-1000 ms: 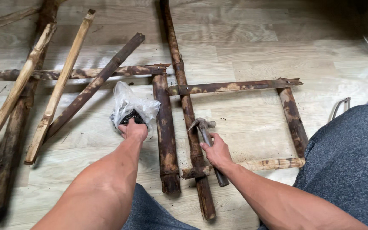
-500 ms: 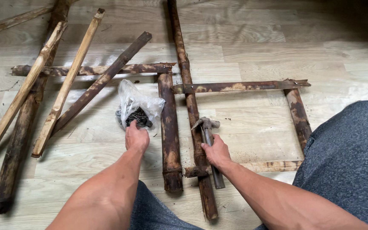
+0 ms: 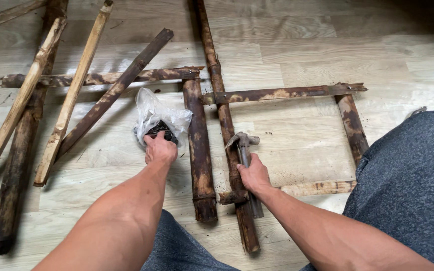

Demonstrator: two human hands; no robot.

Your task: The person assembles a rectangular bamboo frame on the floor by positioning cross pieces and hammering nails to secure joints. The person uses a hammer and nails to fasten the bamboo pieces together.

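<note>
My left hand [image 3: 159, 149] reaches into a clear plastic bag [image 3: 157, 116] with dark small pieces inside, lying on the wood floor. My right hand [image 3: 253, 175] grips the handle of a metal hammer [image 3: 242, 141], whose head rests on a long dark bamboo pole [image 3: 222, 115]. A short thick dark bamboo piece [image 3: 199, 150] lies between my two hands. Several bamboo strips form a rough rectangular frame: a top bar [image 3: 287, 92], a right side piece [image 3: 351, 125] and a pale bottom strip [image 3: 317, 188].
More bamboo poles lie at the left: pale ones [image 3: 71, 95], a dark slanted one [image 3: 116, 90] and a thick weathered one [image 3: 18, 165]. A horizontal dark strip [image 3: 101, 78] crosses them. My knee in grey trousers [image 3: 407, 185] is at the right.
The view has shifted slightly. My left hand has pushed further into the bag. My right hand keeps hold of the hammer in nearly the same spot.
</note>
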